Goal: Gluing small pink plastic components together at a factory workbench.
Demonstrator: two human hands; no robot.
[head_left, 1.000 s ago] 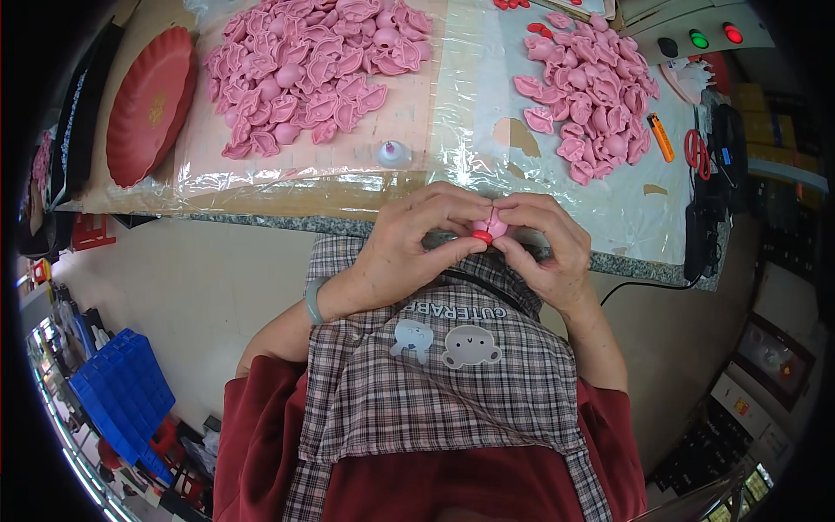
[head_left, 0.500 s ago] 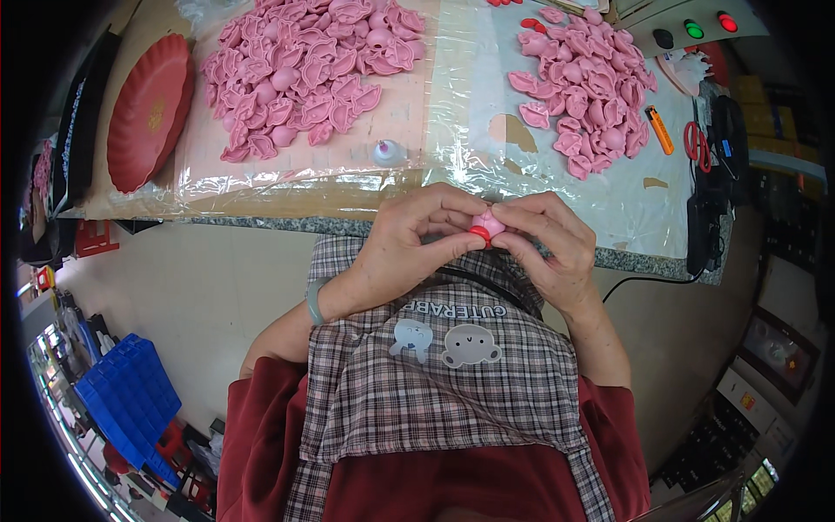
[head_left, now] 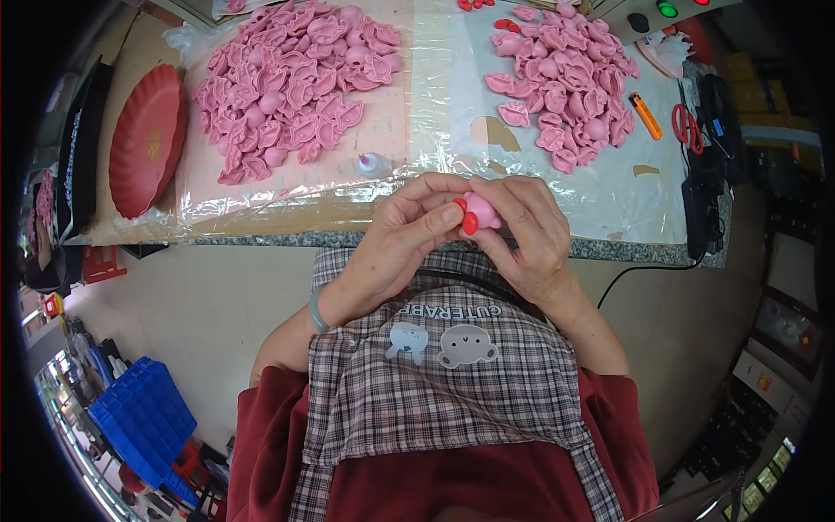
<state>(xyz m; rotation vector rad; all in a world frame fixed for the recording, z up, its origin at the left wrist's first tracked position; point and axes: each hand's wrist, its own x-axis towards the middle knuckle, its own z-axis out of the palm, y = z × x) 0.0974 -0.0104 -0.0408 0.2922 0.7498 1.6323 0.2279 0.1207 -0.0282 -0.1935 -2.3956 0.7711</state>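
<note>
Nearest to us we see the checked apron. Beyond it, the left hand and the right hand have their fingers closed, with only a small opening, around one pink figurine with red oval parts; we find it between them, the left thumb at one red part. Then comes the plastic-covered surface, where we notice a small whitish bottle. Farther lie the left heap of pink pieces and the right heap, near which we see an orange utility knife and red-handled scissors.
</note>
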